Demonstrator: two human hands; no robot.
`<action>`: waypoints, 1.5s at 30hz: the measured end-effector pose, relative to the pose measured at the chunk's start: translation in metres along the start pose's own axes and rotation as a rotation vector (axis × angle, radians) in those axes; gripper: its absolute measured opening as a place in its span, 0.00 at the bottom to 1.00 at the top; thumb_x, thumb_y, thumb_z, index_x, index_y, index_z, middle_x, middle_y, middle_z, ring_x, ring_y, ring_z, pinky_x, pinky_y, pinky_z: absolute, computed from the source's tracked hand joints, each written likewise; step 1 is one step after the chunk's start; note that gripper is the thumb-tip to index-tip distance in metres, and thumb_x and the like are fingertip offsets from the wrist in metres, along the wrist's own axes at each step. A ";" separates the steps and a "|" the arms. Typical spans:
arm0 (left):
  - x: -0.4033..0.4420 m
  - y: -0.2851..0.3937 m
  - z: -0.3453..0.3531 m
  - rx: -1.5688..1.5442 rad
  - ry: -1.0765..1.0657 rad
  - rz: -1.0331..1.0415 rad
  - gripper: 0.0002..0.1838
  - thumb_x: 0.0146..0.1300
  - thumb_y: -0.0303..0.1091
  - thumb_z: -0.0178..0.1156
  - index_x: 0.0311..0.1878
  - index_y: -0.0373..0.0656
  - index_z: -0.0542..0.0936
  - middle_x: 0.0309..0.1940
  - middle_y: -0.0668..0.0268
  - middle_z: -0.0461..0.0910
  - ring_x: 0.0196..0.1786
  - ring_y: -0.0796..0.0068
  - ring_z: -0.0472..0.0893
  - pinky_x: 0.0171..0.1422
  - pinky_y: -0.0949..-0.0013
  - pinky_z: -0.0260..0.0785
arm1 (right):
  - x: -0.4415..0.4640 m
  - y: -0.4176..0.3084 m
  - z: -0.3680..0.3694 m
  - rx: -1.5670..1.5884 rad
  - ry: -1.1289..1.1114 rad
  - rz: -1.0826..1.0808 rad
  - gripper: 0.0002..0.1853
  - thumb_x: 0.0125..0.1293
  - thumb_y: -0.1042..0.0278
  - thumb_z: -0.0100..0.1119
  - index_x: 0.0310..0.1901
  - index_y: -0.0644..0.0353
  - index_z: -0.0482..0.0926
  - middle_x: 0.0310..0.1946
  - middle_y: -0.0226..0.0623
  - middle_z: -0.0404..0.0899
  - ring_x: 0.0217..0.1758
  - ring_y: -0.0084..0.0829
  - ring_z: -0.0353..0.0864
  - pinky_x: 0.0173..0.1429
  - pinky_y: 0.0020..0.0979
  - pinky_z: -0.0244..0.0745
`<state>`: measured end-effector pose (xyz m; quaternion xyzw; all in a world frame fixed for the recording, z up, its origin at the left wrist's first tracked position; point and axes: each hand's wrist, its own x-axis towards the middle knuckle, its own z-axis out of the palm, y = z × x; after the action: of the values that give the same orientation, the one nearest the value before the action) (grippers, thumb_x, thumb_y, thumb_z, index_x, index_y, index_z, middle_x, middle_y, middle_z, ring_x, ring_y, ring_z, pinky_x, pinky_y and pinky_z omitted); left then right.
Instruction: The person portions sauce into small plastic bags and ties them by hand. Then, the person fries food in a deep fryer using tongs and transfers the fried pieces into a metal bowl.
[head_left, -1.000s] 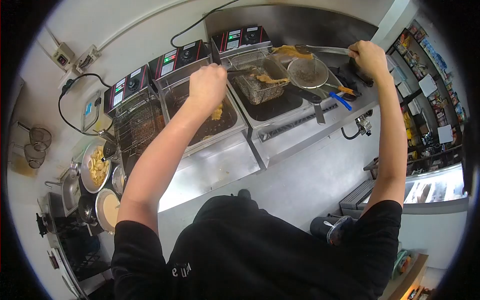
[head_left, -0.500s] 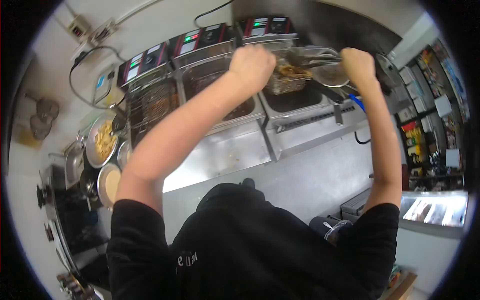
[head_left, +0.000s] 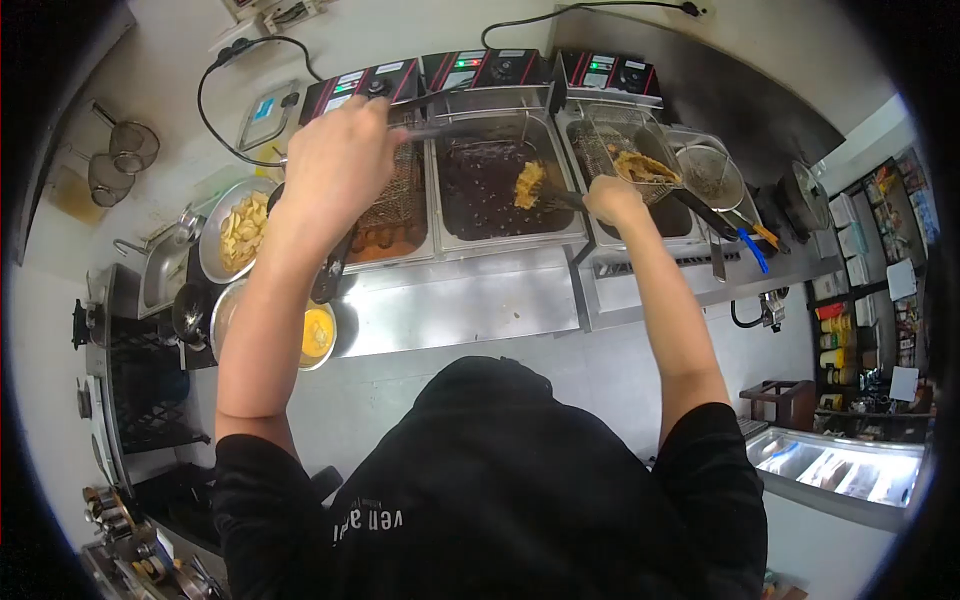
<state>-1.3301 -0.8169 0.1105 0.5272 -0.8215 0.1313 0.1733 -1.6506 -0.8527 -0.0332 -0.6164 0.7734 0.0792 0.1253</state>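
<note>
My left hand [head_left: 345,155] is closed around what look like dark tongs [head_left: 445,130], their two arms apart over the left and middle fryers. Blur hides their tips. My right hand [head_left: 615,200] grips the handle of a dark slotted turner [head_left: 560,199] above the right edge of the middle fryer [head_left: 485,240]. A golden battered piece [head_left: 529,185] is at the turner's head, over dark oil; whether it rests on the turner or floats, I cannot tell. Beyond my right hand, a wire basket [head_left: 615,125] holding browned fried pieces [head_left: 645,168] sits on the right fryer.
The left fryer has a wire basket [head_left: 400,190] in it. Left of it stand a bowl of pale slices [head_left: 240,235] and a bowl of yellow liquid [head_left: 318,335]. A round strainer [head_left: 710,175] and a blue-handled tool [head_left: 752,250] lie at the right. A cable runs along the wall.
My left hand has moved left, away from the right fryer. My right hand has come left from the strainer to the middle fryer, where the battered piece now shows. The view has shifted.
</note>
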 end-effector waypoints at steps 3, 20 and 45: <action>-0.020 -0.020 -0.002 -0.034 0.004 -0.048 0.17 0.62 0.38 0.60 0.49 0.39 0.79 0.40 0.53 0.81 0.41 0.50 0.81 0.44 0.54 0.72 | 0.022 -0.005 0.021 0.118 -0.050 0.095 0.16 0.58 0.66 0.55 0.46 0.61 0.83 0.48 0.50 0.81 0.54 0.48 0.80 0.56 0.42 0.75; -0.073 -0.055 0.010 -0.161 0.028 -0.182 0.17 0.62 0.37 0.62 0.52 0.40 0.79 0.35 0.56 0.80 0.32 0.57 0.80 0.37 0.60 0.70 | -0.025 0.000 -0.046 -0.307 0.520 -0.285 0.13 0.56 0.57 0.66 0.29 0.61 0.83 0.26 0.43 0.82 0.31 0.42 0.85 0.37 0.38 0.79; -0.034 -0.037 0.054 -0.237 -0.039 -0.311 0.18 0.64 0.30 0.60 0.56 0.39 0.76 0.45 0.53 0.80 0.44 0.57 0.81 0.46 0.65 0.72 | -0.001 0.141 -0.193 -0.205 0.372 0.045 0.14 0.57 0.59 0.66 0.35 0.63 0.85 0.27 0.46 0.82 0.34 0.45 0.82 0.41 0.39 0.73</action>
<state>-1.2909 -0.8261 0.0483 0.6261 -0.7430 -0.0051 0.2365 -1.8057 -0.8734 0.1471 -0.6124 0.7847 0.0451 -0.0846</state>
